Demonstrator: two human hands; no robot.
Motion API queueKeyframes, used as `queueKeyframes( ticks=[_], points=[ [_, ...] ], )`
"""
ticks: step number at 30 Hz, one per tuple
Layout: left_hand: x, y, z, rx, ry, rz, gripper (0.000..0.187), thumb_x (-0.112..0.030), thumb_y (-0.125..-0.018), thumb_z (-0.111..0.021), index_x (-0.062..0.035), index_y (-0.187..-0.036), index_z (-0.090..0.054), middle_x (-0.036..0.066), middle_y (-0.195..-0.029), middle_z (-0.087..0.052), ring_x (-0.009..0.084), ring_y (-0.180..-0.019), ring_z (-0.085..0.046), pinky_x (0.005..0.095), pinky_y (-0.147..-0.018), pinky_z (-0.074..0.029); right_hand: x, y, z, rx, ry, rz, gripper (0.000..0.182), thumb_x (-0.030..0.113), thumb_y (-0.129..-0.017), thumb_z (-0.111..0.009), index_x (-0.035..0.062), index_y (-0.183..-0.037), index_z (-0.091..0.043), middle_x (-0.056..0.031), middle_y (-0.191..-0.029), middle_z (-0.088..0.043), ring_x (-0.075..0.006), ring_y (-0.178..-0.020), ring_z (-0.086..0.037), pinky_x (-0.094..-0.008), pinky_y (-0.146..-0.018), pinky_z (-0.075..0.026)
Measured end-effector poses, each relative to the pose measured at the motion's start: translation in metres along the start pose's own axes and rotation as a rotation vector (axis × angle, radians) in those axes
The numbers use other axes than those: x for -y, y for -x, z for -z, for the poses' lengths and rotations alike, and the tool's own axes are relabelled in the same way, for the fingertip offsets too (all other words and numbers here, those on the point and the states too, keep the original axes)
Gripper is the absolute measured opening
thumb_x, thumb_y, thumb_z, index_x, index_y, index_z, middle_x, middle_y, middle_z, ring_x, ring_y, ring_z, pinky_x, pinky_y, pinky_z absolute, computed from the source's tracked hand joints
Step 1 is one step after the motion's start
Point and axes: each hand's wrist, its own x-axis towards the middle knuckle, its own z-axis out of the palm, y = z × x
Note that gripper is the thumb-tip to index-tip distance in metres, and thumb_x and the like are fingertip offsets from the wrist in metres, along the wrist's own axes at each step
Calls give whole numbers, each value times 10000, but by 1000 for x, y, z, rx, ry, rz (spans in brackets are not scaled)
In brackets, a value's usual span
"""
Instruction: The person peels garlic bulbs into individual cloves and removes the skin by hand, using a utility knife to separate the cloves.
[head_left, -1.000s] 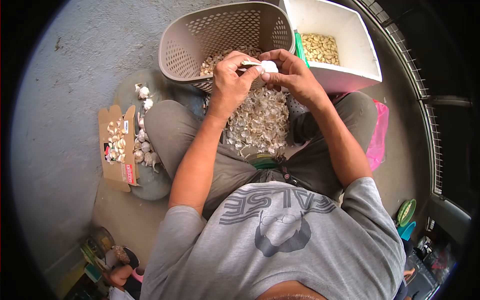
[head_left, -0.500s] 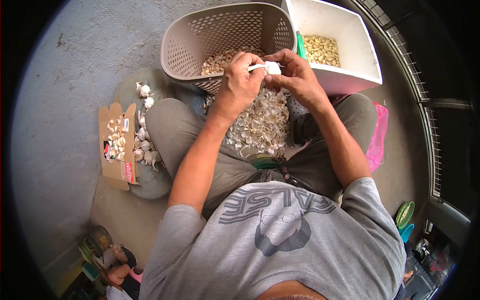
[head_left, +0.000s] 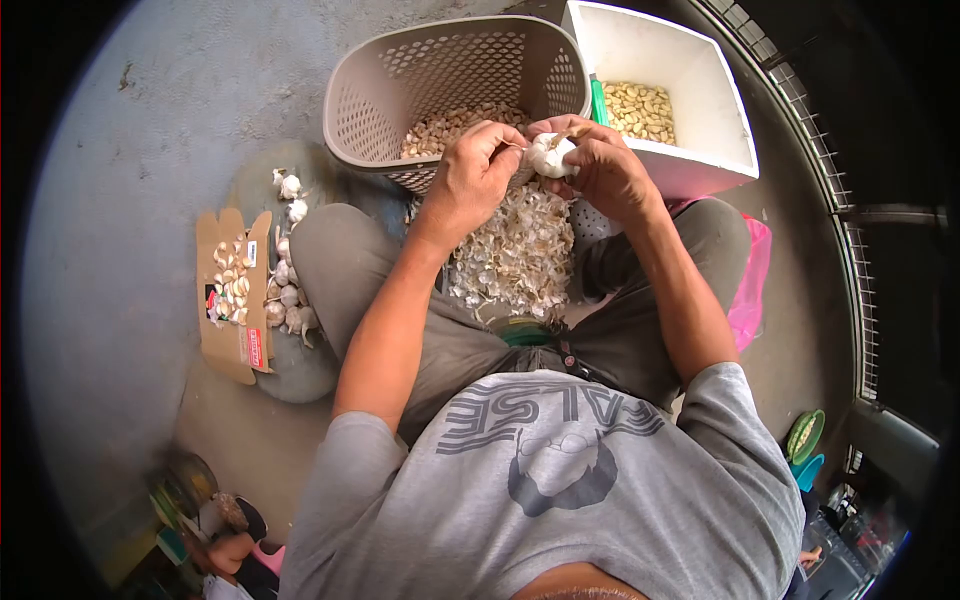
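Observation:
A white garlic bulb (head_left: 549,156) with its dry stem pointing up to the right is held in my right hand (head_left: 612,172), between thumb and fingers. Just left of the bulb, my left hand (head_left: 474,178) is closed in a pinch; a thin strip shows at its fingertips, too small to make out. Below both hands lies a heap of papery garlic peel (head_left: 515,250) between the knees. Behind them stands a brown perforated basket (head_left: 350,120) with garlic cloves (head_left: 440,130) at its bottom.
A white box (head_left: 690,70) at the back right holds pale peeled cloves (head_left: 640,110). On the left, a cardboard piece (head_left: 215,345) carries loose cloves, beside several whole bulbs (head_left: 290,295). A pink bag (head_left: 752,290) lies by the right knee. Part of another person (head_left: 232,550) shows bottom left.
The bulb has turned, so its stem now points up to the right instead of left toward my left hand. My left hand has moved slightly down and away from the bulb.

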Motion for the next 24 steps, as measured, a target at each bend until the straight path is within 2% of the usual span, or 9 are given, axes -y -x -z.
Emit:
queueKeyframes(
  ticks=[2, 4, 6, 9, 10, 13, 16, 20, 24],
  points=[
    [-9, 2, -3, 2, 239, 99, 174, -81, -1002, -621, 34, -1128, -655, 50, -963, -683, 87, -854, -608, 257, -777, -507, 0, 1, 0, -22, -141, -23, 393, 86, -895, -589, -8, -1276, -610, -101, -1089, -662, -142, -765, -633, -279, -621, -514],
    [-7, -1, -6, 9, 432, 138, 206, -102, -1016, -644, 21, -1182, -649, 6, -994, -686, 52, -869, -604, 222, -780, -507, -8, -1, -4, -18, -97, 40, 401, 65, -901, -631, -6, -1295, -604, -81, -1057, -652, -126, -750, -604, -265, -636, -498],
    [-9, -1, -10, 0, 427, 165, 228, -102, -999, -676, 24, -1187, -653, 16, -982, -691, 62, -861, -618, 230, -773, -519, -9, 0, -8, 9, -3, 88, 452, 40, -902, -731, -8, -1330, -594, -47, -990, -635, -90, -741, -554, -244, -647, -468],
    [-10, 0, -10, -24, 319, 137, 216, -94, -972, -714, 31, -1146, -686, 34, -974, -698, 75, -845, -632, 240, -759, -532, -8, -4, -7, 34, 266, 66, 468, 79, -913, -767, -16, -1337, -593, -47, -997, -640, -75, -765, -556, -238, -648, -463],
    [-10, 0, -9, -33, 267, 116, 205, -89, -963, -724, 35, -1124, -701, 40, -974, -700, 79, -838, -636, 243, -754, -536, -3, -3, -8, 18, 295, 22, 516, 102, -884, -814, -22, -1335, -597, -46, -1024, -661, -77, -810, -582, -231, -661, -471],
    [-9, 0, -1, -36, 204, 103, 160, -75, -943, -734, 41, -1054, -742, 48, -963, -708, 89, -819, -646, 246, -741, -540, -7, -5, -12, -71, 386, 115, 576, 89, -837, -853, -21, -1339, -594, -41, -1013, -692, -83, -848, -624, -232, -665, -493],
    [-5, -1, 1, -44, 208, 42, 157, -70, -927, -746, 41, -1038, -761, 37, -947, -709, 82, -812, -640, 238, -718, -527, -2, -3, -12, -51, 704, 208, 613, 83, -798, -883, -19, -1327, -592, -44, -964, -713, -96, -826, -660, -244, -631, -513],
    [-9, -1, 2, -54, 290, 93, 169, -80, -924, -758, 38, -1044, -765, 31, -916, -709, 66, -789, -629, 227, -677, -507, 2, -3, -11, -141, 384, 64, 519, 106, -789, -894, -17, -1217, -627, -61, -860, -699, -106, -681, -650, -243, -539, -488],
    [-10, -1, -4, -40, 255, 149, 171, -88, -913, -776, 44, -1022, -769, 22, -882, -712, 54, -748, -620, 223, -655, -498, -2, -6, -6, -142, 505, 71, 482, 134, -797, -896, -5, -1183, -643, -55, -842, -697, -95, -651, -639, -242, -525, -480]
  ],
)
